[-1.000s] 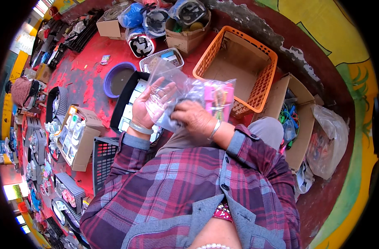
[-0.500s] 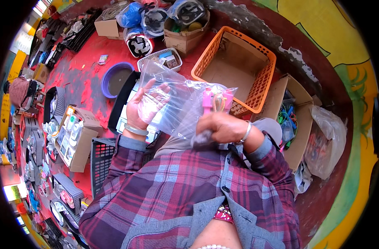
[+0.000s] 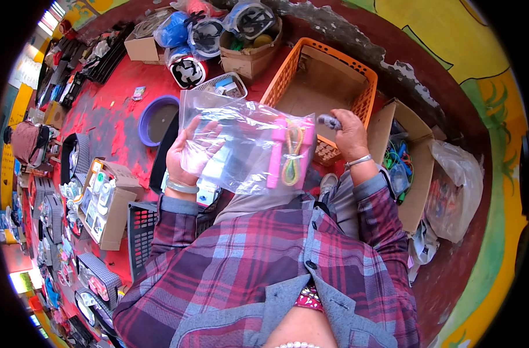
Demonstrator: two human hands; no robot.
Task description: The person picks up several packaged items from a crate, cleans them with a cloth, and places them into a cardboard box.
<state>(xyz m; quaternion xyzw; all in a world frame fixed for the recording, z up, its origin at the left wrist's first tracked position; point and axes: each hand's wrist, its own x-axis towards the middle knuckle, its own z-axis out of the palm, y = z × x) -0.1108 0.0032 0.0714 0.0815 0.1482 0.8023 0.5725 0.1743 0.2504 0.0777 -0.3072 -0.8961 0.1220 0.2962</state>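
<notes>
A clear plastic bag [image 3: 244, 159] spreads in front of me. At its right end, inside it, is a skipping rope [image 3: 290, 151] with pink handles and a coiled yellow-green cord. My left hand [image 3: 193, 148] is palm up at the bag's left end, fingers stretched out and seen through the film. Whether they are inside the bag or under it, I cannot tell. To the right of the bag and apart from it, my right hand [image 3: 350, 133] is closed on a small grey fuzzy wad [image 3: 329, 122], perhaps cloth.
An orange basket [image 3: 366, 87] lined with cardboard stands ahead. A cardboard box [image 3: 418, 148] of coloured cords and a filled plastic sack [image 3: 454, 185] are at right. On the left are a purple basin [image 3: 144, 124], a black crate [image 3: 141, 235] and a box of white packages [image 3: 111, 223].
My right hand has moved up and to the right, off the bag, with the grey wad. The skipping rope now shows fully. My left hand and the bag's left end have shifted slightly left.
</notes>
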